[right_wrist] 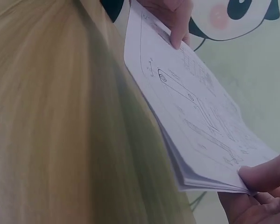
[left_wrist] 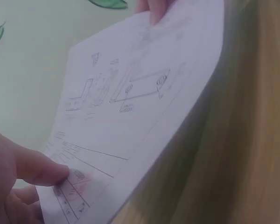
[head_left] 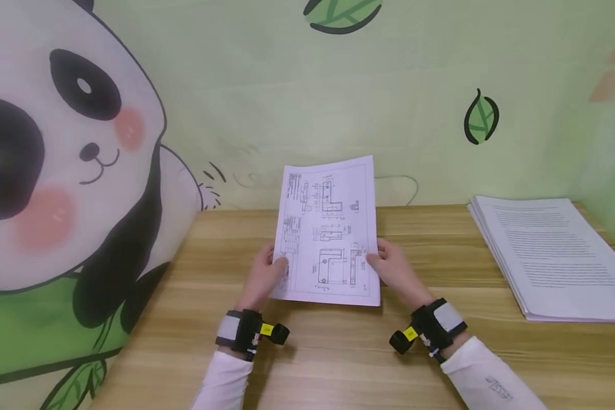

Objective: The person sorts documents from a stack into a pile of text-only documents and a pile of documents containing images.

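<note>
Between both hands, a thin stack of paper sheets (head_left: 307, 239) is held up, tilted, over the wooden table. Its top sheet carries technical drawings, turned sideways. My left hand (head_left: 263, 276) pinches the stack's left edge, thumb on top and fingers underneath. My right hand (head_left: 394, 267) grips the right edge the same way. In the right wrist view, several layered sheets (right_wrist: 191, 179) show at the near corner, with the right thumb pressing on the printed face. A reddish mark is printed beside the left thumb (left_wrist: 46, 170) in the left wrist view.
A thicker pile of text-printed paper (head_left: 558, 256) lies at the right of the wooden table (head_left: 338, 364). Behind the table hangs a pale green backdrop (head_left: 266, 85) with leaves and a large panda (head_left: 82, 142) on the left. Each wrist wears a strapped camera (head_left: 246, 330).
</note>
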`<state>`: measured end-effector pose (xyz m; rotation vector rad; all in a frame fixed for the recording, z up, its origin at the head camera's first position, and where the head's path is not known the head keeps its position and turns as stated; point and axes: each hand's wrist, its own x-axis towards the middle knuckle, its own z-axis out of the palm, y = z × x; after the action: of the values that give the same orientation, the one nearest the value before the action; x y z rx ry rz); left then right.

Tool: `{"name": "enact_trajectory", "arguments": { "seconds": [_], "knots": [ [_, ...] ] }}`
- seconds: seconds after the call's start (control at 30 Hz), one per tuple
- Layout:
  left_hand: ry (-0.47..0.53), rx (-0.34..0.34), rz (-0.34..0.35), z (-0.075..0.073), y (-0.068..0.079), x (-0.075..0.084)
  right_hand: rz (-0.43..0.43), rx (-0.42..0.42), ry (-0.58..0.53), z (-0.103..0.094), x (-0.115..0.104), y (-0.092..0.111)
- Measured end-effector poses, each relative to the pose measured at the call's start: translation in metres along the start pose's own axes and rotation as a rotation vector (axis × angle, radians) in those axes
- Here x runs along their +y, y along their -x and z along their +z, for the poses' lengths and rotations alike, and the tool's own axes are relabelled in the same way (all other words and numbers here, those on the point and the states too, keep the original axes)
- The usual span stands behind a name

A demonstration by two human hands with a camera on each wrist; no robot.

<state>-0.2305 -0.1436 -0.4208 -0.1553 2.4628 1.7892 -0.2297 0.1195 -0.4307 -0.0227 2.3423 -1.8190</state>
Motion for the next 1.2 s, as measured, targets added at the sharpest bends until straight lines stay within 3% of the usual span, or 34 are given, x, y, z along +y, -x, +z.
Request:
{"name": "enact_trajectory", "arguments": {
  "seconds": [0.23, 0.57, 0.8, 1.2],
  "knots": [
    [-0.076, -0.010, -0.069, -0.018, -0.005, -0.009, 0.020, 0.041, 0.095, 0.023, 0.002, -0.013],
    [-0.205, -0.014, -0.085, -0.041, -0.012, -0.027, 0.002, 0.054, 0.177, 0.055, 0.005, -0.024],
    [-0.228, -0.021, -0.147, -0.056, -0.013, -0.035, 0.023, 0.065, 0.209, 0.066, 0.010, -0.027],
    [-0.282, 0.017, -0.168, -0.066, -0.015, -0.048, 0.029, 0.026, 0.286, 0.077, 0.010, -0.030]
  ]
}}
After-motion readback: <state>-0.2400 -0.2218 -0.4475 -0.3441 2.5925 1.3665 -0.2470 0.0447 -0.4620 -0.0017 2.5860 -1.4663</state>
